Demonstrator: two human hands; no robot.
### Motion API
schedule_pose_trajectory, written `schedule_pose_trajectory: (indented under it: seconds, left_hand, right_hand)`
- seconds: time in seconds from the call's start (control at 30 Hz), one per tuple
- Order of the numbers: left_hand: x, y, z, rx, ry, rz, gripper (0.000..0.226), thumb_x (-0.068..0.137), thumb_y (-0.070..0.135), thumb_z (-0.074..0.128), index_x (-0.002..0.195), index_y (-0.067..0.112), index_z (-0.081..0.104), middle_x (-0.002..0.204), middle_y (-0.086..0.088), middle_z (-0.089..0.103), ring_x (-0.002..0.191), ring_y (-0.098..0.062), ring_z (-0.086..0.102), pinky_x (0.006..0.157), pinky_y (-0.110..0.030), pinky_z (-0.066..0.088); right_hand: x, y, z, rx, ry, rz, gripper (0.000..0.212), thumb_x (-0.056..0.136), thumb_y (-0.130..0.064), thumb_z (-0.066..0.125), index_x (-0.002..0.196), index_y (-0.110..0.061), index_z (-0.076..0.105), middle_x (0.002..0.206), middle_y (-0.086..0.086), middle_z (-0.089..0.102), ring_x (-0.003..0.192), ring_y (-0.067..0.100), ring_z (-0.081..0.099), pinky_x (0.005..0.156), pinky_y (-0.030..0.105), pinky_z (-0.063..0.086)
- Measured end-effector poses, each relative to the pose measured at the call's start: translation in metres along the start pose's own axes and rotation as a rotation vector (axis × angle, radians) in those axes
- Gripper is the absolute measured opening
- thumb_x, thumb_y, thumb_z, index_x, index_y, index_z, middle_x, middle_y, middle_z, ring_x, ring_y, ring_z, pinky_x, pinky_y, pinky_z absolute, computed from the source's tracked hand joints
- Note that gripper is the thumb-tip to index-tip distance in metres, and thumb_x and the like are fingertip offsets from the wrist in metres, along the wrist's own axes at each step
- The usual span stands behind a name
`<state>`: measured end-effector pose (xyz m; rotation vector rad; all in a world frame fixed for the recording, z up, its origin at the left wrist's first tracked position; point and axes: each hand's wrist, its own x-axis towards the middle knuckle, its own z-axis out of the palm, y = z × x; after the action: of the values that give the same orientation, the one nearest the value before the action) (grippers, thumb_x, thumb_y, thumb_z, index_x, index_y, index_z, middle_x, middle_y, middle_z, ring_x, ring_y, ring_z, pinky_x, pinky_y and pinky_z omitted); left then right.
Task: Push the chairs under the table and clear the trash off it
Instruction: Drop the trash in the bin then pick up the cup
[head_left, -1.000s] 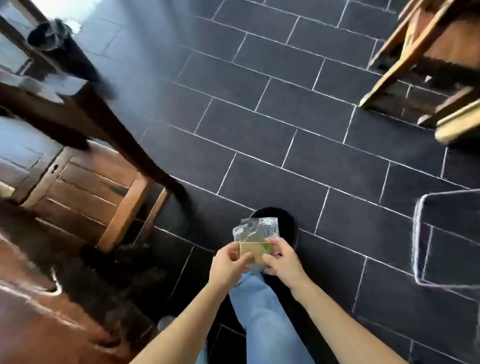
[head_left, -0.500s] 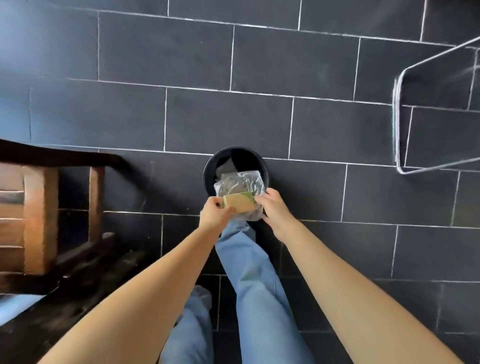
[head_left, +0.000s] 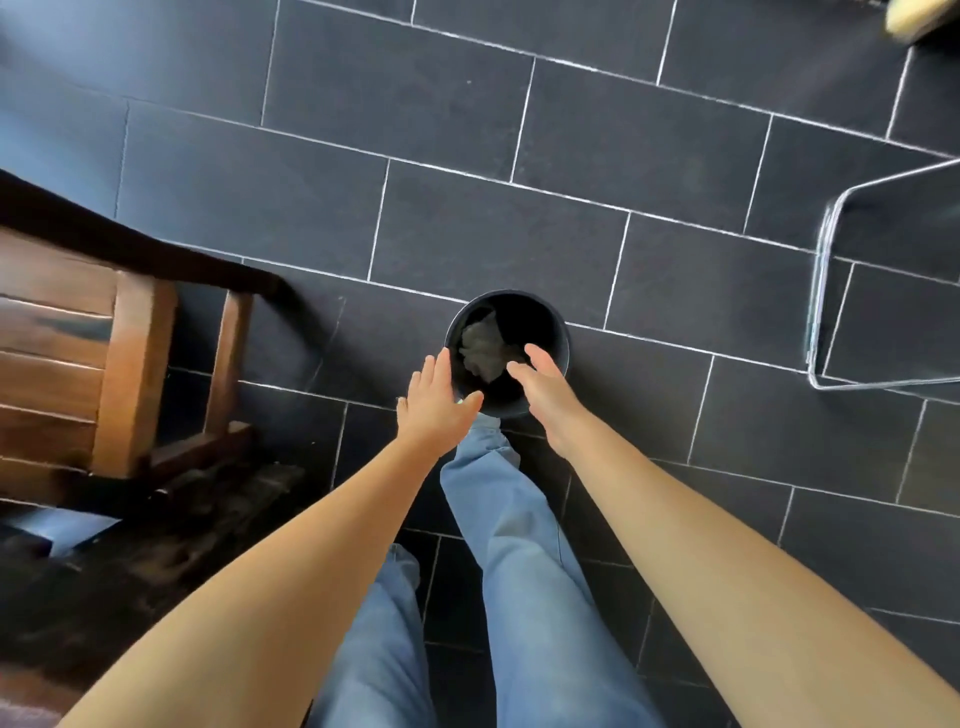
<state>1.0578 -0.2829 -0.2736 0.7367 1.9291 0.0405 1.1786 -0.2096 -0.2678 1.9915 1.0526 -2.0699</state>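
A round black trash bin (head_left: 557, 332) stands on the dark tiled floor right in front of my feet. Inside it lies the crumpled clear plastic wrapper (head_left: 480, 347), dim against the black. My left hand (head_left: 439, 402) hovers over the bin's near left rim, fingers spread and empty. My right hand (head_left: 545, 387) hovers over the near right rim, also spread and holding nothing. A wooden chair (head_left: 124, 353) stands at the left, its legs on the floor.
A clear acrylic piece of furniture (head_left: 831, 291) stands on the floor at the right. A pale wooden leg tip (head_left: 914, 15) shows at the top right. My legs in blue jeans (head_left: 519, 545) fill the lower middle. Dark rug (head_left: 156, 545) lies at lower left.
Both hands held the plastic wrapper over the bin; now they have let go and spread apart, and the wrapper lies inside the bin.
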Motion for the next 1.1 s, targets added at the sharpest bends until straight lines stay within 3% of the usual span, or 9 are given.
schedule_pose_trajectory:
  seconds: [0.1, 0.2, 0.27, 0.47, 0.6, 0.73, 0.9, 1.0, 1.1]
  left_hand:
    - [-0.025, -0.014, -0.015, -0.116, 0.081, 0.055, 0.064, 0.092, 0.029, 0.053, 0.147, 0.016, 0.024, 0.152, -0.002, 0.033, 0.139, -0.021, 0.031, 0.113, -0.043, 0.029]
    - [-0.061, -0.036, -0.035, -0.267, 0.233, 0.087, 0.041, 0.089, 0.02, 0.056, 0.129, 0.023, 0.048, 0.126, 0.003, 0.06, 0.111, -0.014, 0.058, 0.093, -0.034, 0.048]
    - [-0.089, -0.055, -0.05, -0.282, 0.374, 0.124, 0.03, 0.087, 0.017, 0.056, 0.116, 0.027, 0.055, 0.109, 0.011, 0.065, 0.096, -0.006, 0.062, 0.081, -0.029, 0.051]
    - [-0.184, -0.151, -0.094, -0.344, 0.692, 0.151, 0.025, 0.086, 0.016, 0.06, 0.109, 0.025, 0.06, 0.102, 0.013, 0.064, 0.091, -0.002, 0.06, 0.082, -0.024, 0.051]
    - [-0.271, -0.236, -0.11, -0.466, 0.856, 0.047, 0.024, 0.087, 0.015, 0.06, 0.11, 0.024, 0.061, 0.102, 0.011, 0.066, 0.091, -0.002, 0.06, 0.085, -0.021, 0.051]
    - [-0.34, -0.295, -0.091, -0.58, 0.801, -0.009, 0.018, 0.089, 0.023, 0.06, 0.105, 0.031, 0.06, 0.098, 0.018, 0.065, 0.09, -0.001, 0.062, 0.081, -0.011, 0.048]
    - [-0.401, -0.351, -0.03, -1.293, 0.639, -0.249, 0.008, 0.09, 0.025, 0.06, 0.096, 0.03, 0.064, 0.096, 0.01, 0.07, 0.09, -0.006, 0.066, 0.084, -0.023, 0.051]
    - [-0.42, -0.367, -0.001, -1.796, 0.513, -0.374, 0.013, 0.093, 0.022, 0.055, 0.103, 0.021, 0.064, 0.096, 0.002, 0.074, 0.086, -0.011, 0.069, 0.083, -0.029, 0.049]
    - [-0.426, -0.381, 0.008, -2.214, 0.523, -0.389, 0.017, 0.093, 0.023, 0.057, 0.105, 0.014, 0.064, 0.09, 0.0, 0.076, 0.084, -0.016, 0.07, 0.088, -0.036, 0.053]
  right_hand:
    - [-0.012, -0.012, 0.024, -0.095, -0.015, -0.04, 0.045, 0.096, -0.019, 0.045, 0.141, -0.02, 0.039, 0.141, 0.001, 0.043, 0.131, 0.018, 0.041, 0.105, 0.034, 0.036]
    - [-0.03, -0.018, 0.055, -0.182, -0.045, -0.095, 0.03, 0.093, -0.012, 0.048, 0.122, -0.013, 0.055, 0.12, 0.008, 0.061, 0.103, 0.017, 0.058, 0.078, 0.023, 0.047]
    - [-0.047, -0.02, 0.079, -0.265, -0.07, -0.148, 0.026, 0.091, -0.009, 0.05, 0.115, -0.012, 0.059, 0.107, 0.008, 0.064, 0.088, 0.015, 0.058, 0.066, 0.017, 0.045]
    - [-0.111, -0.01, 0.173, -0.576, -0.22, -0.457, 0.019, 0.085, -0.012, 0.06, 0.102, -0.02, 0.066, 0.096, -0.008, 0.067, 0.091, 0.003, 0.061, 0.085, 0.024, 0.048]
    - [-0.177, 0.008, 0.268, -0.759, -0.415, -0.635, 0.016, 0.084, -0.012, 0.062, 0.096, -0.02, 0.065, 0.095, -0.002, 0.069, 0.093, 0.011, 0.064, 0.086, 0.027, 0.05]
    - [-0.228, 0.033, 0.347, -0.916, -0.601, -0.756, 0.014, 0.088, -0.019, 0.061, 0.101, -0.022, 0.062, 0.096, -0.01, 0.065, 0.093, 0.004, 0.06, 0.081, 0.019, 0.048]
    - [-0.285, 0.085, 0.44, -1.21, -0.772, -0.897, 0.022, 0.091, -0.025, 0.058, 0.113, -0.024, 0.057, 0.111, -0.011, 0.06, 0.103, 0.005, 0.055, 0.089, 0.018, 0.045]
    - [-0.3, 0.113, 0.488, -1.36, -0.823, -1.045, 0.034, 0.089, -0.021, 0.061, 0.123, -0.02, 0.054, 0.125, -0.003, 0.057, 0.117, 0.013, 0.049, 0.103, 0.03, 0.04]
    - [-0.307, 0.135, 0.526, -1.443, -0.802, -1.1, 0.045, 0.089, -0.022, 0.061, 0.133, -0.02, 0.048, 0.138, -0.001, 0.049, 0.129, 0.017, 0.039, 0.107, 0.033, 0.032]
